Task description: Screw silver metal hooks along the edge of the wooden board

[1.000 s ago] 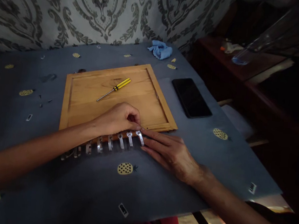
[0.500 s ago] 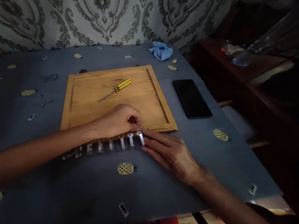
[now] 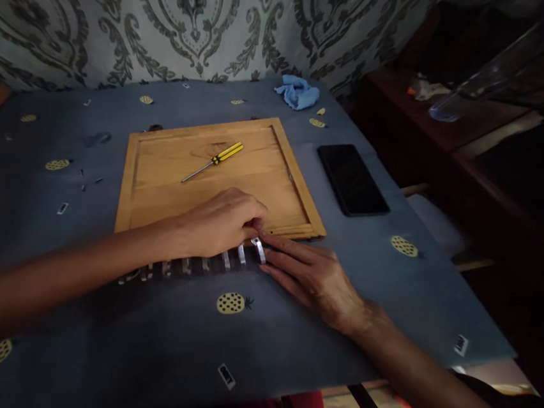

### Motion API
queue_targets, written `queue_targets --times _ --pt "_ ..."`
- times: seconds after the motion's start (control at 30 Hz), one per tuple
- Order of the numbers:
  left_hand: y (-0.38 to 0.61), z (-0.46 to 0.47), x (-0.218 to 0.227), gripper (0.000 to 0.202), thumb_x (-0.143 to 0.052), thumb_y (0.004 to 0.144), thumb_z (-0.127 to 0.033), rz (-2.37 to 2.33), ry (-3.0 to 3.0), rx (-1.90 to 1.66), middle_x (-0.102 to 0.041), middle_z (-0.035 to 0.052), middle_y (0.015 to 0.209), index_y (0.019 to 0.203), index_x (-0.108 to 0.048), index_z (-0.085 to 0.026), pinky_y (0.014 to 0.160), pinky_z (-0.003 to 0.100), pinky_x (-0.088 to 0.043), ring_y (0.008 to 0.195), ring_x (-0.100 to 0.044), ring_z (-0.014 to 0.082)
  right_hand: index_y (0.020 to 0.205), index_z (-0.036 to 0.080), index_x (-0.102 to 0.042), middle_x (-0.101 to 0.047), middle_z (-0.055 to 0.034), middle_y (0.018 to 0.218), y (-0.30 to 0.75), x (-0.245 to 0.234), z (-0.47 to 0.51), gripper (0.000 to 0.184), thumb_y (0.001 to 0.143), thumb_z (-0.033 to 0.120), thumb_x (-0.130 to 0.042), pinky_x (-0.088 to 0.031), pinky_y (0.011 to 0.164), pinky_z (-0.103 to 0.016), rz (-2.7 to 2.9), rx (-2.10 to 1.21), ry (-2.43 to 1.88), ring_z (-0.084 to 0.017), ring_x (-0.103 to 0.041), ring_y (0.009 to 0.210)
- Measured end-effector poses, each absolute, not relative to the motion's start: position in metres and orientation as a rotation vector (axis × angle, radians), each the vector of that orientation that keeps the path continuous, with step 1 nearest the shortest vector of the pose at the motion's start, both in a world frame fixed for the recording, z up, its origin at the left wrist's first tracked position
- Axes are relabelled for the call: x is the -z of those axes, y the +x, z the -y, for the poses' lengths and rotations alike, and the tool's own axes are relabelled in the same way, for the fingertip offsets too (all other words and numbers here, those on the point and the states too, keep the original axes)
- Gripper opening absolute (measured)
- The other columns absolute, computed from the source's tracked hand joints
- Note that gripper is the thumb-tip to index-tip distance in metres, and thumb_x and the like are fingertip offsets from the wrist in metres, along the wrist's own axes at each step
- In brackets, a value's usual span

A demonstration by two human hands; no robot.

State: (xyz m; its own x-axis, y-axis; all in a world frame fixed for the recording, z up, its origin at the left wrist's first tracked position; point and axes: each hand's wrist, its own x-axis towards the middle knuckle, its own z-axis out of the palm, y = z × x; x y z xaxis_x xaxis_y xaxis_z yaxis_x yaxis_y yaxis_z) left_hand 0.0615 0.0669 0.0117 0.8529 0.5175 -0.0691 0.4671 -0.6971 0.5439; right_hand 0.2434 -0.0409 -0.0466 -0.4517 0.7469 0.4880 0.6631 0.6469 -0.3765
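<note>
A framed wooden board (image 3: 226,180) lies flat on the table. A row of bent metal hooks (image 3: 226,261) sticks out along its near edge. My left hand (image 3: 225,222) rests over that edge near the right end of the row. Its thumb and fingertips are pinched together at the base of the last metal hook (image 3: 260,251); whatever is between them is too small to make out. From the right, the outstretched fingers of my right hand (image 3: 316,275) hold this same hook against the edge. On the board lies a yellow-and-black screwdriver (image 3: 227,153), its tip toward the left.
Right of the board lies a black phone (image 3: 354,180). A crumpled blue cloth (image 3: 298,93) sits at the back of the table. Several small screws (image 3: 83,187) are scattered left of the board on the pineapple-print tablecloth (image 3: 285,365).
My left hand has shifted slightly right and down toward the last hook, its fingers curling further over it. My right hand keeps its place there. The view has moved a little.
</note>
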Motion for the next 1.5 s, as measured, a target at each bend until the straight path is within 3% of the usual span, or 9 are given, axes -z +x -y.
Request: queue_targets --times 0.27,0.7,1.2,1.5 --pt "0.06 -0.065 -0.01 0.014 -0.057 0.087 -0.009 -0.615 2.597 -0.116 -0.063 0.0024 0.075 0.076 -0.062 -0.015 0.068 0.027 -0.037 0.075 -0.056 0.0155 0.104 0.015 -0.073 -0.072 -0.0119 0.118 0.243 0.045 0.041 0.022 0.095 0.022 -0.055 -0.062 0.084 -0.028 2.21 -0.162 -1.073 -0.018 -0.074 0.098" --pt "0.056 -0.077 -0.005 0.011 -0.061 0.08 -0.008 -0.719 2.216 -0.214 -0.061 -0.0041 0.063 0.074 -0.065 -0.016 0.056 0.023 -0.036 0.058 -0.052 0.009 0.106 0.015 -0.072 -0.071 -0.0104 0.12 0.243 0.047 0.042 0.021 0.095 0.023 -0.056 -0.061 0.086 -0.026 2.225 -0.154 -1.078 -0.017 -0.073 0.098" --pt "0.073 -0.085 -0.003 0.019 -0.052 0.084 -0.004 -0.646 2.545 -0.237 -0.067 0.0035 0.09 0.091 -0.064 -0.016 0.073 0.027 -0.043 0.08 -0.059 0.0149 0.103 0.016 -0.073 -0.072 -0.0106 0.118 0.243 0.047 0.04 0.021 0.095 0.023 -0.054 -0.062 0.084 -0.028 2.203 -0.171 -1.071 -0.018 -0.074 0.097" --pt "0.077 -0.091 -0.014 0.022 -0.047 0.084 0.0 -0.39 2.644 -0.097 -0.063 0.0024 0.085 0.078 -0.06 -0.017 0.074 0.026 -0.04 0.081 -0.056 0.0144 0.108 0.019 -0.073 -0.072 -0.0098 0.118 0.244 0.044 0.042 0.022 0.095 0.022 -0.055 -0.062 0.084 -0.028 2.214 -0.199 -1.1 -0.018 -0.074 0.097"
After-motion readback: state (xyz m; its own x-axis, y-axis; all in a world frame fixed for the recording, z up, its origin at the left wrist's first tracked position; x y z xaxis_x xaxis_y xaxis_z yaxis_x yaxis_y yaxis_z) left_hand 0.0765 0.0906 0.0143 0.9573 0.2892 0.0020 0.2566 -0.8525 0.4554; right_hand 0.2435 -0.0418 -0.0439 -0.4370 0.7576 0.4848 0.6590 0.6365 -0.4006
